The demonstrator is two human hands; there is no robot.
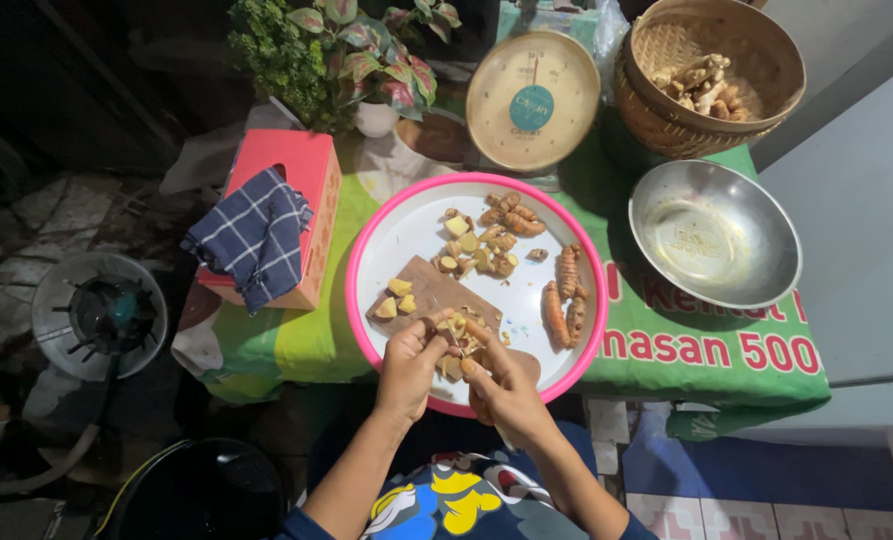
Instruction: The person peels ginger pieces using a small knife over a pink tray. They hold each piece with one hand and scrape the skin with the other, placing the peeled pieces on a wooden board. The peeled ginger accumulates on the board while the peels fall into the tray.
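- Left hand (409, 360): forearm entering from bottom centre, angled up and slightly right; wrist bent, fingers curled inward, grip pinching a small pale yellow piece of peeled root (455, 328) at its left side.
- Right hand (503, 388): forearm entering from bottom right, angled up and left; knuckles upward, thumb and forefinger pressed against the same piece from the right. Grip pressed together on it; whether a blade is held cannot be told.
- Both hands meeting, fingertips touching, above the near rim of the round white tray with pink rim (406, 225).
- Piece of root held just over the near end of the brown wooden cutting board (436, 288) lying in the tray.
- Cut yellow chunks (397, 297) on the board's left part; more chunks and knobbly roots (490, 240) in the tray's middle and far part.
- Long orange-brown roots (562, 297) on the tray's right side.
- Tray resting on the green-covered surface (686, 345).
- Empty-looking round steel bowl (714, 235) to the right of the tray, apart from it.
- Woven basket with pale roots (708, 75) beyond the bowl.
- Round dial kitchen scale (532, 98) beyond the tray.
- Pink box draped with checked blue cloth (266, 225) to the left.
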